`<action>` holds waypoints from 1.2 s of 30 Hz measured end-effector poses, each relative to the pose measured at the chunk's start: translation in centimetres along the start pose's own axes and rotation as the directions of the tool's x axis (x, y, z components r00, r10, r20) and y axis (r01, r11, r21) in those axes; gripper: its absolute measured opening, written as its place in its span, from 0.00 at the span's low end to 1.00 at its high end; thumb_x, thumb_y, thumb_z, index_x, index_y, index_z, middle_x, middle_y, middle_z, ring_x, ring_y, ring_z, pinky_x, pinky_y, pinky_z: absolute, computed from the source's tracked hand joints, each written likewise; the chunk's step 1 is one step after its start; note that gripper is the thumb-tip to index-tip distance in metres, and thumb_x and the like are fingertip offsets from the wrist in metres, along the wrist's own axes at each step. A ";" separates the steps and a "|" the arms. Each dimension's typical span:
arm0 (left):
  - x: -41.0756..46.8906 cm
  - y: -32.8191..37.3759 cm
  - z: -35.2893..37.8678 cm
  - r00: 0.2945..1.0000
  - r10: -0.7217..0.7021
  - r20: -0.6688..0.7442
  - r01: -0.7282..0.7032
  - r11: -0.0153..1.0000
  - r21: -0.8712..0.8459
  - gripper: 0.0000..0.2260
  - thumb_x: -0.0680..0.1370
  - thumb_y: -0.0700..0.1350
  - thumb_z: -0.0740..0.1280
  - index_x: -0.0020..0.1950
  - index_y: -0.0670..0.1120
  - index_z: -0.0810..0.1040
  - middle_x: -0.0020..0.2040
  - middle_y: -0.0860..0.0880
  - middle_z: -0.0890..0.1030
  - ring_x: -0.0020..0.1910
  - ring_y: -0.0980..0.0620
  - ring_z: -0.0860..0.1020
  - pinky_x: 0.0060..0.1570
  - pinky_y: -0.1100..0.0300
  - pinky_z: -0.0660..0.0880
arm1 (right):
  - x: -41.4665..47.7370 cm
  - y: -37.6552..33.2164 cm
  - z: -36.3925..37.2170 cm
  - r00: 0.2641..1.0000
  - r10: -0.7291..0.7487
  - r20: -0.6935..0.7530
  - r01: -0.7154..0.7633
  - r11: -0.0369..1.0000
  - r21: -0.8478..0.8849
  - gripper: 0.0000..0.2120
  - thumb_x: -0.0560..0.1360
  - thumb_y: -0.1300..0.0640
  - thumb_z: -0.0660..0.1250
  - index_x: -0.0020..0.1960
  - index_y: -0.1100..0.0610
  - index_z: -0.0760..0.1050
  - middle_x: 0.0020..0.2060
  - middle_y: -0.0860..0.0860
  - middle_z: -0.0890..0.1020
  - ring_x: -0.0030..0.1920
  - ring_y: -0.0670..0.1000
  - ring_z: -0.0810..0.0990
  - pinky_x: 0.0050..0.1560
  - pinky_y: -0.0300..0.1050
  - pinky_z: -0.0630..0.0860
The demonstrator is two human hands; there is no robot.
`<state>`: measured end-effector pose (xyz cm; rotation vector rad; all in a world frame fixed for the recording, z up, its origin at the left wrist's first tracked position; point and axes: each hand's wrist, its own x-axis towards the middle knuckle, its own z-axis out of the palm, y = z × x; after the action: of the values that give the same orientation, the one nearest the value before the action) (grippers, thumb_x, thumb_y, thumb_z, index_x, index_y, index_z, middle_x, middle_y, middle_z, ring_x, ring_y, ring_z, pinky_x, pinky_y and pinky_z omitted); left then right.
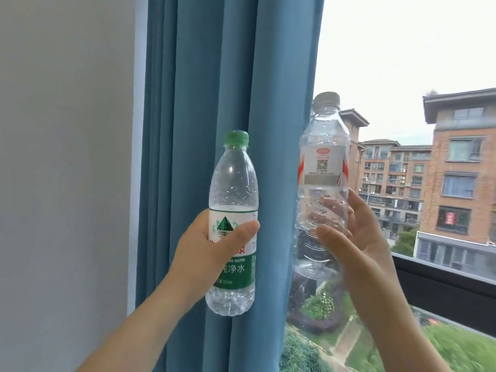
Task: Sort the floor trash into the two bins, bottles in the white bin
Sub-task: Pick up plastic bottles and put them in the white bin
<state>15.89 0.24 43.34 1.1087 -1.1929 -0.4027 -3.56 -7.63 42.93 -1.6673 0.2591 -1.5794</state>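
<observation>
the left hand (212,245) is wrapped round the label band of a clear plastic bottle with a green cap and green-and-white label (233,189), thumb across the front, keeping it upright. the right hand (357,237) holds a taller clear plastic bottle with a pale grey cap and red-and-white label (323,146) low on its ribbed body, thumb in front and fingers showing through the plastic behind, and this hold looks looser. both bottles are up in the air before a blue pleated curtain (201,76) and a window (402,49), with a grey wall (67,130) to the left. the step in hand seems to be carrying the pair to the white bin. it would go best with the right fingers closed more firmly round the ribs, the gaze dropped to find the bin, and each bottle released over the opening in turn, without crushing the thin plastic. neither bin shows, nor the floor or any trash left on it. the left fingers are hidden behind their bottle. whether a little water remains in either bottle is hard to tell, and the small print on the taller bottle's label is unreadable.
</observation>
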 end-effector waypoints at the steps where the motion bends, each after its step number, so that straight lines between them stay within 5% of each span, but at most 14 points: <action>1: 0.2 0.0 0.9 1.000 0.009 0.021 -0.009 1.000 -0.008 0.20 0.63 0.60 0.71 0.51 0.54 0.79 0.45 0.53 0.85 0.42 0.57 0.83 0.33 0.70 0.76 | -0.1 -0.4 -0.8 1.000 -0.005 -0.016 0.004 1.000 -0.031 0.34 0.67 0.58 0.74 0.67 0.40 0.65 0.55 0.34 0.80 0.56 0.38 0.80 0.46 0.29 0.76; 4: 0.8 -0.1 3.4 0.994 0.029 0.105 -0.024 0.999 -0.046 0.20 0.64 0.61 0.70 0.53 0.54 0.78 0.46 0.54 0.85 0.43 0.58 0.83 0.38 0.66 0.77 | -0.9 -1.8 -3.1 0.998 -0.006 -0.056 -0.001 0.992 -0.129 0.36 0.64 0.51 0.74 0.69 0.39 0.65 0.62 0.40 0.77 0.59 0.40 0.79 0.51 0.33 0.77; 7: 1.7 -0.4 6.3 0.978 0.044 0.204 -0.024 0.995 -0.100 0.21 0.64 0.62 0.70 0.54 0.54 0.78 0.46 0.54 0.85 0.44 0.57 0.83 0.43 0.61 0.78 | -1.8 -3.2 -5.3 0.990 -0.040 -0.132 0.008 0.971 -0.238 0.35 0.64 0.51 0.74 0.68 0.40 0.65 0.58 0.36 0.79 0.58 0.40 0.79 0.49 0.31 0.77; 13: 2.6 -0.4 11.3 0.909 0.093 0.407 0.014 0.968 -0.252 0.24 0.61 0.66 0.74 0.50 0.55 0.77 0.40 0.58 0.84 0.38 0.62 0.83 0.31 0.72 0.74 | -4.6 -6.6 -7.2 0.948 -0.136 -0.288 -0.019 0.878 -0.478 0.34 0.65 0.49 0.72 0.68 0.37 0.64 0.58 0.33 0.77 0.60 0.38 0.77 0.51 0.33 0.77; 17: 1.8 0.1 13.6 0.798 0.181 0.575 0.038 0.937 -0.347 0.23 0.62 0.65 0.75 0.51 0.55 0.77 0.42 0.59 0.84 0.39 0.61 0.83 0.33 0.70 0.75 | -7.5 -9.5 -6.4 0.893 -0.220 -0.392 -0.081 0.778 -0.623 0.36 0.63 0.44 0.71 0.70 0.39 0.64 0.63 0.38 0.76 0.62 0.42 0.77 0.58 0.43 0.75; 20: 0.7 0.6 14.8 0.699 0.254 0.668 0.064 0.909 -0.412 0.24 0.60 0.65 0.74 0.50 0.56 0.78 0.42 0.59 0.84 0.39 0.60 0.83 0.33 0.70 0.75 | -10.1 -11.6 -5.3 0.835 -0.303 -0.460 -0.104 0.734 -0.671 0.32 0.66 0.51 0.71 0.68 0.41 0.66 0.60 0.39 0.79 0.60 0.44 0.79 0.50 0.36 0.78; 23: -0.9 1.7 16.4 0.594 0.326 0.735 0.121 0.868 -0.482 0.26 0.57 0.67 0.71 0.50 0.56 0.78 0.43 0.56 0.85 0.40 0.57 0.84 0.37 0.66 0.79 | -13.0 -13.9 -4.1 0.764 -0.362 -0.534 -0.185 0.670 -0.719 0.36 0.63 0.48 0.71 0.70 0.45 0.66 0.61 0.42 0.78 0.61 0.44 0.78 0.50 0.32 0.77; 26: -3.5 3.6 18.0 0.496 0.379 0.781 0.213 0.819 -0.533 0.26 0.58 0.66 0.73 0.51 0.55 0.79 0.44 0.53 0.85 0.42 0.54 0.84 0.45 0.56 0.80 | -15.8 -16.6 -2.7 0.690 -0.425 -0.586 -0.282 0.587 -0.759 0.34 0.63 0.46 0.71 0.69 0.42 0.67 0.60 0.41 0.78 0.60 0.44 0.79 0.50 0.31 0.76; 30: -8.1 5.8 19.7 0.374 0.432 0.820 0.328 0.766 -0.553 0.23 0.59 0.63 0.76 0.48 0.53 0.79 0.42 0.53 0.85 0.42 0.52 0.84 0.44 0.57 0.81 | -19.3 -20.2 -0.9 0.605 -0.510 -0.612 -0.387 0.484 -0.785 0.29 0.69 0.55 0.69 0.68 0.42 0.68 0.61 0.42 0.78 0.61 0.45 0.78 0.58 0.44 0.76; 36: -13.9 9.3 22.0 0.195 0.530 0.825 0.430 0.710 -0.558 0.19 0.63 0.59 0.73 0.50 0.53 0.79 0.43 0.52 0.85 0.41 0.54 0.84 0.39 0.62 0.79 | -23.6 -25.2 1.3 0.512 -0.630 -0.584 -0.495 0.340 -0.800 0.27 0.68 0.56 0.68 0.65 0.41 0.70 0.57 0.41 0.80 0.58 0.44 0.80 0.51 0.40 0.79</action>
<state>-11.39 4.74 42.89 -0.1454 -1.9304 -1.6058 -16.29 24.51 42.17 -1.3021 2.1253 -2.5095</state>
